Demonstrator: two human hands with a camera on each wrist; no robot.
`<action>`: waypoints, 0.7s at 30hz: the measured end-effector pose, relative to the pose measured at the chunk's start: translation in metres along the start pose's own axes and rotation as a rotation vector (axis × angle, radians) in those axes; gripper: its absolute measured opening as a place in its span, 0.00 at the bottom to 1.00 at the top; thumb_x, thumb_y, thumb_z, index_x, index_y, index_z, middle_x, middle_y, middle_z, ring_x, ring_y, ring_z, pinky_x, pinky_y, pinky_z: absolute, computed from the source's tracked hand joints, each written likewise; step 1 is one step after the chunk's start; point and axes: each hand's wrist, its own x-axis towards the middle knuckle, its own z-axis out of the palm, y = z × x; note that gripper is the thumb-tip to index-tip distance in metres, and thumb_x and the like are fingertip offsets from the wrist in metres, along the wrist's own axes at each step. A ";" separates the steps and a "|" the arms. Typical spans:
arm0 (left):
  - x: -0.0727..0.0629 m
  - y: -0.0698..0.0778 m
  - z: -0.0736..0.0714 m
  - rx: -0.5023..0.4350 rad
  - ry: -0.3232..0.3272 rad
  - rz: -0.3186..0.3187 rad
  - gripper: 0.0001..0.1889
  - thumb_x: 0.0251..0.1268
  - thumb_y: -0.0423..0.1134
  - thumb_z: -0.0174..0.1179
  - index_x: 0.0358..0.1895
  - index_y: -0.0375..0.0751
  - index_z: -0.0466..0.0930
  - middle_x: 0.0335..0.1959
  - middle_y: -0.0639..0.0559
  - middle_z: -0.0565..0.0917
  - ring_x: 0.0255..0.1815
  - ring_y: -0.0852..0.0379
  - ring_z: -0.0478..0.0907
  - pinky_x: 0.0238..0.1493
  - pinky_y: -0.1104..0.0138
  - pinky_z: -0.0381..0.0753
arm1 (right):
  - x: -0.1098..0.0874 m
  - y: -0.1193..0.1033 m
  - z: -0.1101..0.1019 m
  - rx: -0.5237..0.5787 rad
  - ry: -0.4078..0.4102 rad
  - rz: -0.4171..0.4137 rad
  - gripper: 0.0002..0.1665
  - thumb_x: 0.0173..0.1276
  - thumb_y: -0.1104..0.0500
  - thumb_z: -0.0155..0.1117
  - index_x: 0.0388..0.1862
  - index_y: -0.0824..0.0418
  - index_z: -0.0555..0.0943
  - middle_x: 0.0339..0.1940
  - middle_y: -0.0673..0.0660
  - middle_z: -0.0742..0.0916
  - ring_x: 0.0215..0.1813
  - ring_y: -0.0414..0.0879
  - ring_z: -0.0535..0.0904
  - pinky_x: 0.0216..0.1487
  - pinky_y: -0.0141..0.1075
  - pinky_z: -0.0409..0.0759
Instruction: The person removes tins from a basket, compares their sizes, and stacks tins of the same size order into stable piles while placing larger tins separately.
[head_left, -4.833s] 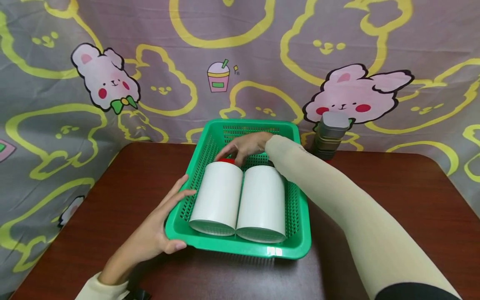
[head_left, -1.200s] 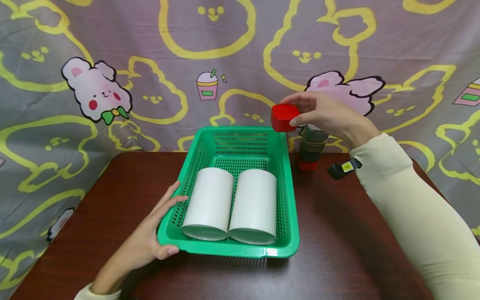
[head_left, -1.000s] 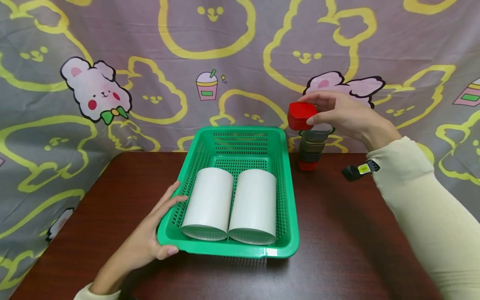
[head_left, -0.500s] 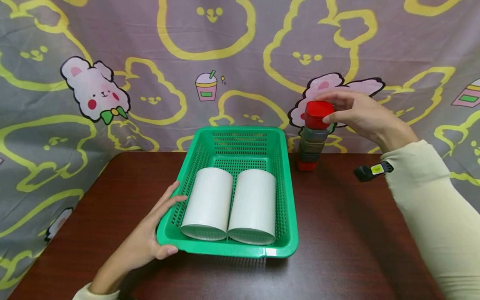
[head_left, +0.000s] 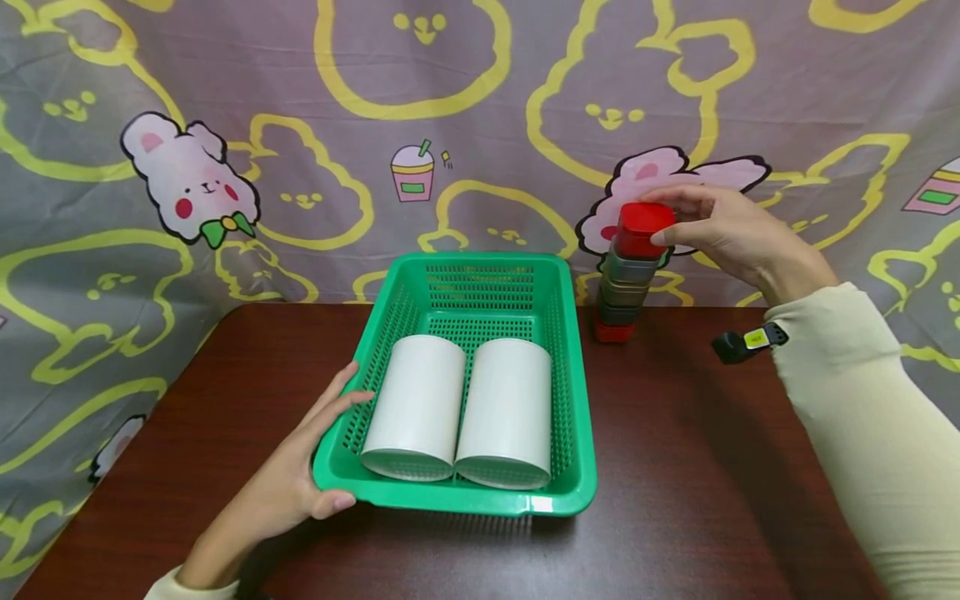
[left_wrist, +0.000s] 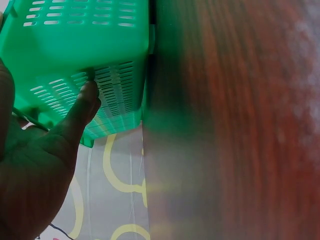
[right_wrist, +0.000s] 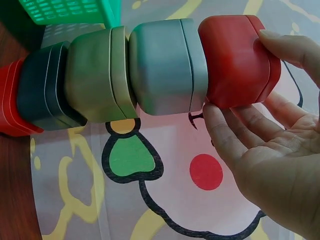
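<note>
OK, head view: L hand (head_left: pixel 296 471) spread at near-left corner of green basket (head_left: pixel 450 500), thumb on near side, fingers along L side. Basket's on dk brown table (head_left: pixel 652 500) w/ L white cyl. (head_left: pixel 416 404) & R white cyl. (head_left: pixel 506 408) lying side by side inside, toward near end. R hand (head_left: pixel 738 237), w/ wrist device (head_left: pixel 753 337), pinches red box (head_left: pixel 645 223) atop stack (head_left: pixel 628 281), just right of basket, toward far end; patterned curtain (head_left: pixel 480 150) behind.

Left wrist view: one finger straight against basket's slotted outer wall; rest of hand dark, partly out of frame, can't tell more.

Right wrist view, stack runs sideways: thumb on one side of red box, fingers opp.; box touches grey box (right_wrist: pixel 162 67), then olive box (right_wrist: pixel 92 75), dark box (right_wrist: pixel 37 87), bottom red box (right_wrist: pixel 9 102) at table end. Bit of basket top-left.
</note>
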 end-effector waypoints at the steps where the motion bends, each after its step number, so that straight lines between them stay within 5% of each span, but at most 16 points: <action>1: 0.000 0.000 0.000 0.000 0.000 0.001 0.48 0.51 0.53 0.76 0.78 0.48 0.66 0.89 0.50 0.45 0.85 0.63 0.47 0.68 0.76 0.66 | 0.000 0.000 0.000 0.001 0.000 0.000 0.29 0.74 0.61 0.68 0.73 0.51 0.76 0.57 0.41 0.86 0.58 0.40 0.80 0.53 0.28 0.82; 21: 0.001 0.001 0.000 -0.008 0.000 -0.005 0.48 0.51 0.52 0.76 0.78 0.47 0.67 0.89 0.49 0.45 0.84 0.64 0.48 0.67 0.75 0.70 | 0.002 0.004 0.002 -0.001 0.010 0.018 0.32 0.74 0.60 0.68 0.75 0.52 0.73 0.59 0.41 0.84 0.60 0.41 0.78 0.55 0.25 0.81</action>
